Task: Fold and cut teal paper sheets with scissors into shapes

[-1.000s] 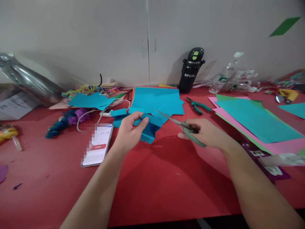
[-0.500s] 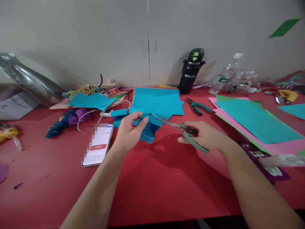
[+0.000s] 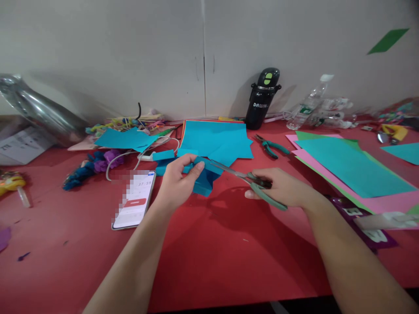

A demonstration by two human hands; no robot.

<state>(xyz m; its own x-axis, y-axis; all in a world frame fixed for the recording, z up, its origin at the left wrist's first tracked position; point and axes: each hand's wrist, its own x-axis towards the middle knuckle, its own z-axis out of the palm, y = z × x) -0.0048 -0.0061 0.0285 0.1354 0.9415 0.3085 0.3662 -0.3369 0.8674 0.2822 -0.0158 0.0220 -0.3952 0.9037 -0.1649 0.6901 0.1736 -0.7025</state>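
Note:
Between thumb and fingers, my left hand (image 3: pixel 179 179) pinches a folded piece of blue paper (image 3: pixel 206 178) above the red table (image 3: pixel 209 261). My right hand (image 3: pixel 281 185) is closed round the green handles of a pair of scissors (image 3: pixel 244 175). The blades point left, and their tips lie at the upper right edge of the held paper. They look nearly closed. Behind my hands lie blue sheets (image 3: pixel 214 137), with smaller blue scraps (image 3: pixel 163 155) beside my left fingers.
A phone (image 3: pixel 135 200) lies left of my left forearm. Teal-handled pliers (image 3: pixel 271 147) and a black bottle (image 3: pixel 262 100) are at the back. Coloured sheets (image 3: pixel 353 165) are stacked to the right. A steel jug (image 3: pixel 42 109) and a purple-blue paper flower string (image 3: pixel 94 168) are left.
The scissors' blades have come closer together at the edge of the blue paper. My left hand and the paper have hardly moved.

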